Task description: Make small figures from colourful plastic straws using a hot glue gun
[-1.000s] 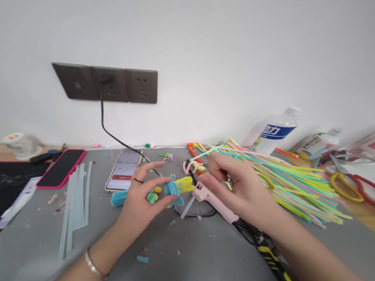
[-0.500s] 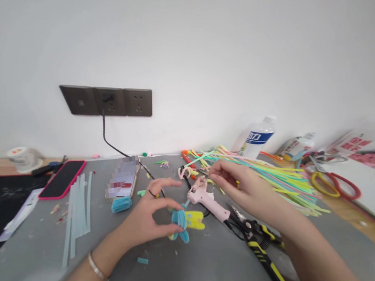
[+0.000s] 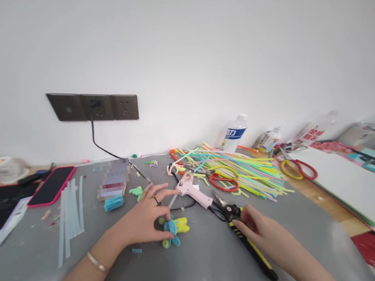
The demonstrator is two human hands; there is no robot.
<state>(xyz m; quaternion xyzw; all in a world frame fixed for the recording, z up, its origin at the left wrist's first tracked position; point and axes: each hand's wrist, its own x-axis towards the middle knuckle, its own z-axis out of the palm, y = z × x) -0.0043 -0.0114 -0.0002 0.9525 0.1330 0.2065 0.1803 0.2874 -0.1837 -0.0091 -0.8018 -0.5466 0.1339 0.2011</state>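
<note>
Beyond right hand, translucent plastic bottle showing white "力" on blue label; farther right, red-printed plastic bottle showing blurred characters.

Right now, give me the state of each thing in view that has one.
Blue-and-yellow figure: pinched in the left hand
Pliers: lying down, right hand at them
Glue gun: lying down
Left scissors: lying down, blades unclear
Right scissors: lying down, blades unclear
Pink-edged phone: flat, screen dark
Other phone: screen pixelated, unreadable
Plug: in the middle socket panel
Blue-labelled bottle: standing, capped
Pipe cleaners: loose, fanned out
</note>
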